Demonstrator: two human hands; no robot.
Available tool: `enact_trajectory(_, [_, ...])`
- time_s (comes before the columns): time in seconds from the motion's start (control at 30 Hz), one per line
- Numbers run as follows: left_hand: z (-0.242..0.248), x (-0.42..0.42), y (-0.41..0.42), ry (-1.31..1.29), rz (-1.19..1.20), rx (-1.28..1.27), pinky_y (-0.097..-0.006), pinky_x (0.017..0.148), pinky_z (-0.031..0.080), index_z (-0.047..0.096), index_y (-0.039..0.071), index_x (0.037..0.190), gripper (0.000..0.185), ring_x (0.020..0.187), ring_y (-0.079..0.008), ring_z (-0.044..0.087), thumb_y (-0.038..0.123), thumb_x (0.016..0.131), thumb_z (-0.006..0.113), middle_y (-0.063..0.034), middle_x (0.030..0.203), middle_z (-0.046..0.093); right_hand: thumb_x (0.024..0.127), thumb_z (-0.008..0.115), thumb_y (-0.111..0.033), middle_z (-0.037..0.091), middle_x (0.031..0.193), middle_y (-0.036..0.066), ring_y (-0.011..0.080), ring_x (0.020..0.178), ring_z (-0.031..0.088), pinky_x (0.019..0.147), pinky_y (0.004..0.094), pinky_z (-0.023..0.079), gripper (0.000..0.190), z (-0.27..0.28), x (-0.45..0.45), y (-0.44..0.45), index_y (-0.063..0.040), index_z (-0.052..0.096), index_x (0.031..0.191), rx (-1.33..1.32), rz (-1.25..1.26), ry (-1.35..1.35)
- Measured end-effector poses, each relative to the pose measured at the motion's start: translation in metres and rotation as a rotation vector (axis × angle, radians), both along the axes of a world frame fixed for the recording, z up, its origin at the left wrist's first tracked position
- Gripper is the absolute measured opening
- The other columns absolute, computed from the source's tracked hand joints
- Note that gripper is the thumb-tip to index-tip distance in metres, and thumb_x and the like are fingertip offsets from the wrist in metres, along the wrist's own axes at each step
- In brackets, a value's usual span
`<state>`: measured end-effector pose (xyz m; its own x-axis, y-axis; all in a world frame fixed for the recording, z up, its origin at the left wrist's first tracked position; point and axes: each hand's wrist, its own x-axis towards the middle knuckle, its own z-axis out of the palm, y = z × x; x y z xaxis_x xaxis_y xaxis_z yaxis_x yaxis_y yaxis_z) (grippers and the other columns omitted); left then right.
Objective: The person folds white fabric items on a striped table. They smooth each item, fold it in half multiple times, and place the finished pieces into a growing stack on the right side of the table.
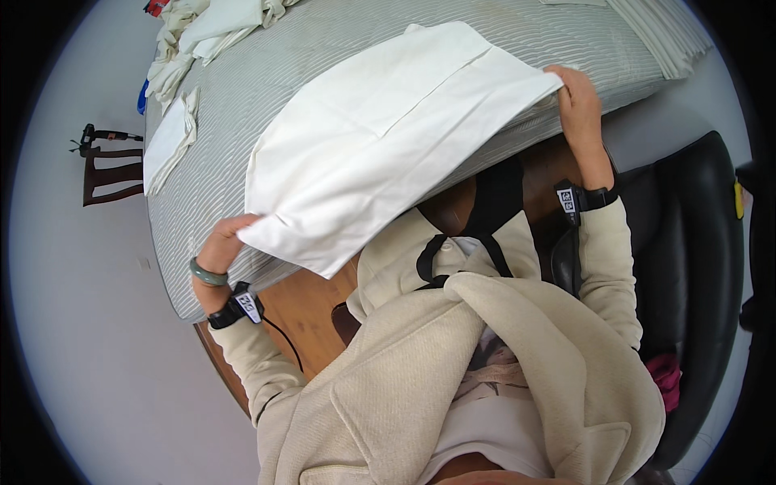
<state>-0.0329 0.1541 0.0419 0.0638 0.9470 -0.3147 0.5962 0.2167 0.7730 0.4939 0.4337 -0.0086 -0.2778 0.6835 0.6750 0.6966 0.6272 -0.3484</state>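
A large piece of white cloth [376, 139] is spread between my two hands, over the near edge of a striped mattress [236, 115]. My left hand [223, 247] grips its lower left corner, thumb on top. At the opposite end my right hand [579, 104] pinches the right corner. The near edge of the cloth runs on a slant and hangs past the mattress side, with one corner pointing down toward my lap. A folded line or seam crosses the middle of the cloth. Most fingers of both hands are hidden.
Crumpled white cloths [206, 30] lie at the far left of the mattress, with a folded white cloth [173, 142] closer. A stack of folded cloths [658, 33] sits at the far right. A wooden chair [112, 176] stands beyond the left edge; a black leather sofa [685, 254] is at my right.
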Motion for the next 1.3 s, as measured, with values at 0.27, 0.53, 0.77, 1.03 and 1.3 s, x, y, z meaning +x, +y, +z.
enact_trajectory(0.27, [0.010,0.051,0.015,0.080,-0.342,0.010,-0.0332,0.094,0.045,0.071,0.005,0.105,0.027,0.103,-0.0248,0.061,-0.006,0.081,0.062,-0.0081,0.105,0.068,0.086,0.053,-0.003,0.061,0.120,0.009,0.0312,0.113,0.054,0.097,0.0387,0.044,0.023,-0.061,0.039,-0.025,-0.012,0.066,0.103,-0.167,0.001,-0.059])
enact_trajectory(0.53, [0.020,0.060,0.028,-0.061,-0.336,-0.112,-0.0305,0.096,0.043,0.062,0.002,0.114,0.042,0.104,-0.0201,0.058,-0.009,0.077,0.046,-0.0081,0.111,0.063,0.089,0.050,-0.006,0.056,0.127,0.011,0.0334,0.116,0.049,0.100,0.0393,0.040,0.021,-0.071,0.042,-0.036,-0.012,0.066,0.101,-0.214,-0.093,0.037])
enact_trajectory(0.77, [0.032,0.092,0.053,-0.141,-0.367,-0.220,-0.0309,0.100,0.041,0.059,0.003,0.121,0.039,0.112,-0.0190,0.055,-0.002,0.082,0.053,-0.0082,0.119,0.060,0.088,0.051,-0.009,0.055,0.129,0.011,0.0322,0.117,0.050,0.100,0.0382,0.040,0.020,-0.055,0.035,-0.040,-0.014,0.067,0.100,-0.230,-0.099,0.203])
enact_trajectory(1.03, [0.018,0.192,0.134,-0.155,-0.528,0.040,-0.0315,0.097,0.043,0.057,0.003,0.121,0.034,0.108,-0.0166,0.057,0.015,0.090,0.061,-0.0069,0.115,0.062,0.087,0.058,-0.008,0.047,0.138,0.014,0.0253,0.119,0.051,0.094,0.0326,0.044,0.017,-0.018,0.007,-0.044,-0.010,0.067,0.102,-0.328,0.134,0.542])
enact_trajectory(1.3, [-0.005,0.298,0.200,-0.266,-0.343,0.335,-0.0267,0.075,0.049,0.058,0.005,0.106,0.026,0.083,-0.0101,0.058,0.022,0.089,0.068,0.0001,0.092,0.060,0.088,0.063,-0.003,0.044,0.138,0.011,0.0172,0.112,0.054,0.089,0.0289,0.049,0.015,0.002,-0.025,-0.061,-0.006,0.064,0.102,-0.509,0.368,0.715])
